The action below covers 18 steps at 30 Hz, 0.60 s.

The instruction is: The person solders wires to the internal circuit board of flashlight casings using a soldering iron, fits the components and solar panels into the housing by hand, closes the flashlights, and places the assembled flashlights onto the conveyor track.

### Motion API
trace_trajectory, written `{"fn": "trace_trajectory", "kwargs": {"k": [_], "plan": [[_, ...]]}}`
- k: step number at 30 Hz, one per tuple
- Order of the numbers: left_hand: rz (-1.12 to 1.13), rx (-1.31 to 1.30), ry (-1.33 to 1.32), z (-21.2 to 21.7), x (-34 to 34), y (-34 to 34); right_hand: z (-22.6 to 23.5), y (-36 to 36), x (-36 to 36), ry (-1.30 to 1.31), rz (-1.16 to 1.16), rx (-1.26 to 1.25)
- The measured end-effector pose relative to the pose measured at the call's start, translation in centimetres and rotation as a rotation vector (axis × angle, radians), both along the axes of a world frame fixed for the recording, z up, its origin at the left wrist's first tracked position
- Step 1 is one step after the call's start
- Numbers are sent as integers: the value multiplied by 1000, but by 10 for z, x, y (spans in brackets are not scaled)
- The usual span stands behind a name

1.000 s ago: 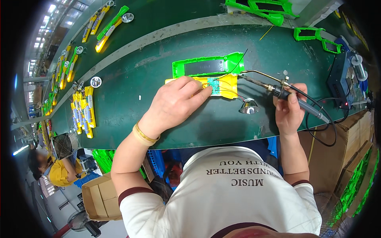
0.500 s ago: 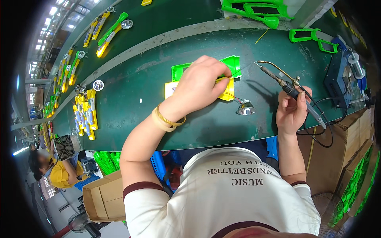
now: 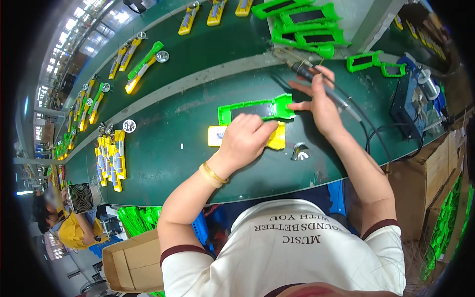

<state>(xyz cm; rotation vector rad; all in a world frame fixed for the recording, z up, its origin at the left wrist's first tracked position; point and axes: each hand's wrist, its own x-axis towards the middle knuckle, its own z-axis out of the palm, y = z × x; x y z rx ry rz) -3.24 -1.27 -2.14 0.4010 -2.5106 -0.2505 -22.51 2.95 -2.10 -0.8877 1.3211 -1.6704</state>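
Note:
A green plastic casing (image 3: 255, 111) with a dark panel lies on the bench, its inner side up. Just nearer to me is a yellow casing (image 3: 278, 136), partly under my left hand (image 3: 242, 141). That hand's fingers are curled closed at the border of the two casings; what they pinch is hidden. My right hand (image 3: 321, 106) grips a soldering iron (image 3: 303, 71), its front end toward the far side. One right finger stretches to the green casing's right end. A small silver reflector (image 3: 301, 152) lies right of the yellow casing.
Several yellow lamp bodies (image 3: 118, 161) with reflectors stand at left. Green frames (image 3: 309, 17) are piled at the back. A blue soldering station (image 3: 408, 106) with a solder spool (image 3: 428, 84) sits at right, its cable crossing the bench. A co-worker (image 3: 74, 230) is at far left.
My right hand has swung the soldering iron away to the far side and reached left to the green casing. The left hand's fingers have moved down to the casings' border. The view has shifted.

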Motion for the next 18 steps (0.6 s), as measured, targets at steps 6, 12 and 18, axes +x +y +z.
{"fn": "trace_trajectory", "kwargs": {"k": [6,12,18], "plan": [[54,276,-42,4,22,-1,-25,29,8,-123,162,2],[107,368,-53,7,11,-6,-27,57,-2,87,17,-132],[104,492,-104,7,9,-12,-34,80,-19,-95,1,-197]]}}
